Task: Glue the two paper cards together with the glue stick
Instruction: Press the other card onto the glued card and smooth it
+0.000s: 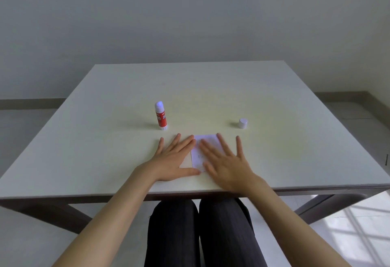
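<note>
A white paper card point(199, 152) lies flat near the front edge of the table, with faint marks on its face. I cannot tell whether a second card lies under it. My left hand point(176, 160) rests flat with fingers spread, its thumb and index finger touching the card's left side. My right hand point(223, 161) lies flat and spread on the card's right part, slightly blurred. A red glue stick point(161, 116) stands upright and uncapped behind my left hand. Its white cap point(243, 123) stands apart at the right.
The white table point(274, 102) has its front edge just below my wrists. My dark-trousered legs point(200, 230) are under it. A grey wall stands beyond the far edge.
</note>
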